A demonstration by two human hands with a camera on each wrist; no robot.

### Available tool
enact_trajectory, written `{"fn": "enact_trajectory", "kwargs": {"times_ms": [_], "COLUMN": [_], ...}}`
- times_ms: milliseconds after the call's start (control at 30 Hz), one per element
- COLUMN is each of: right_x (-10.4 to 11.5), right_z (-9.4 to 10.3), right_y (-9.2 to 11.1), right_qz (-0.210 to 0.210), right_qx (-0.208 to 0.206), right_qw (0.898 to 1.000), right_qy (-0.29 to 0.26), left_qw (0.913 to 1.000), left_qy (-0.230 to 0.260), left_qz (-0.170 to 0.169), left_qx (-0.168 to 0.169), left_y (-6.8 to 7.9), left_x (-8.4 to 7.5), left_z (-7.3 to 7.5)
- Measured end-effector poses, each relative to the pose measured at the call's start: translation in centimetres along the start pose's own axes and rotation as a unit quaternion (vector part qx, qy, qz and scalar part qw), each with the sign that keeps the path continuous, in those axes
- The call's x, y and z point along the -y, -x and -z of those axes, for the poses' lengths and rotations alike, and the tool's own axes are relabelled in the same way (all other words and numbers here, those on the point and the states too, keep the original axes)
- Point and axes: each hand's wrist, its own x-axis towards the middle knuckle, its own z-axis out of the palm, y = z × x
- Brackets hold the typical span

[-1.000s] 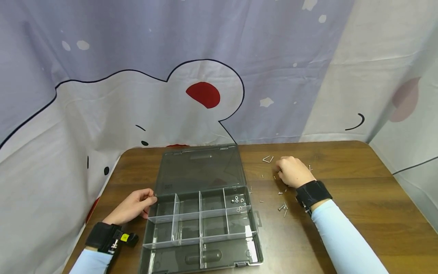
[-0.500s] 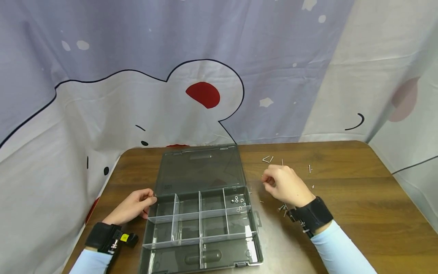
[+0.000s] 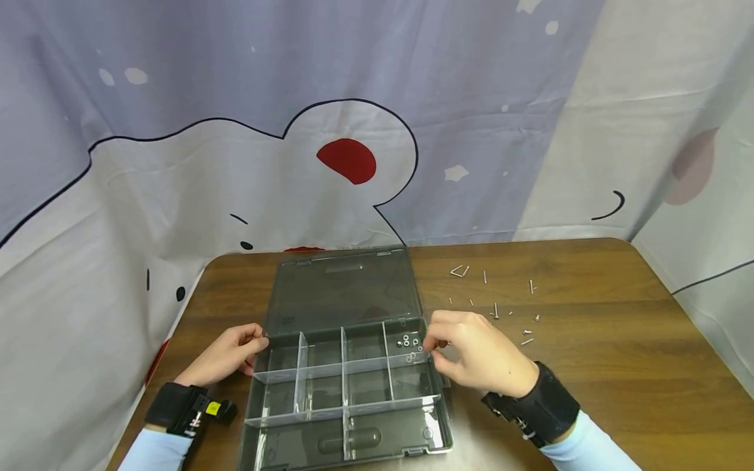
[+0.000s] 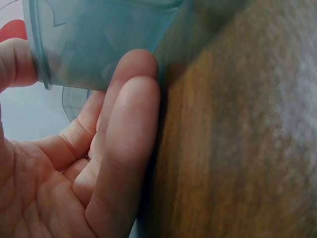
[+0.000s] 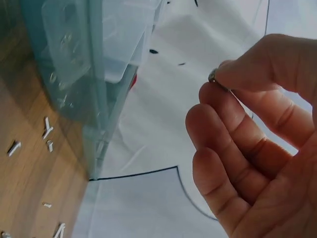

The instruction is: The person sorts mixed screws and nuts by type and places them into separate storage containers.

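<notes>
A grey see-through compartment box (image 3: 300, 441) lies on the table with its lid (image 3: 347, 288) folded back. My left hand (image 3: 226, 356) holds the box's left side, thumb at the rim and fingers against the outer wall (image 4: 99, 54), as the left wrist view shows. Over the box's right edge, my right hand (image 3: 471, 347) pinches a small metal nut (image 5: 213, 76) between thumb and index finger, the other fingers loosely curled. Several small nuts (image 3: 406, 341) lie in the back right compartment, close by those fingertips. The other compartments hold no loose parts.
Several screws (image 3: 496, 312) lie scattered on the wooden table (image 3: 589, 366) to the right of the box, with longer ones (image 3: 459, 271) near the back edge. A printed curtain (image 3: 471, 131) hangs right behind the table.
My right hand has come from among the scattered screws leftward and nearer, to the box's right edge, carrying the nut. The left hand stays on the box.
</notes>
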Motion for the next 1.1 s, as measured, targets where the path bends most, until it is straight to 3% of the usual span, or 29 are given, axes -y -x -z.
{"fn": "enact_trajectory", "kwargs": {"times_ms": [300, 667, 767, 967, 1100], "right_x": [1.8, 2.2, 2.4, 2.9, 2.3], "right_z": [0.0, -0.1, -0.1, 0.1, 0.4], "right_y": [-0.1, -0.2, 0.0, 0.6, 0.7], "right_qz": [0.062, 0.080, 0.069, -0.004, -0.036], "right_qx": [0.014, 0.013, 0.027, 0.123, 0.122], "right_qw": [0.998, 0.996, 0.996, 0.988, 0.985], "right_qy": [0.010, 0.036, 0.047, 0.095, 0.115], "left_qw": [0.9999, 1.0000, 1.0000, 1.0000, 0.9999], "left_qy": [0.009, 0.004, 0.003, 0.001, 0.000], "left_qz": [0.009, 0.007, 0.006, 0.009, 0.012], "left_qx": [0.001, -0.001, -0.002, -0.003, -0.004], "left_y": [0.1, 0.0, 0.0, 0.0, 0.0], "left_x": [-0.2, -0.2, -0.2, -0.3, -0.2], "left_z": [0.0, 0.0, 0.0, 0.0, 0.0]}}
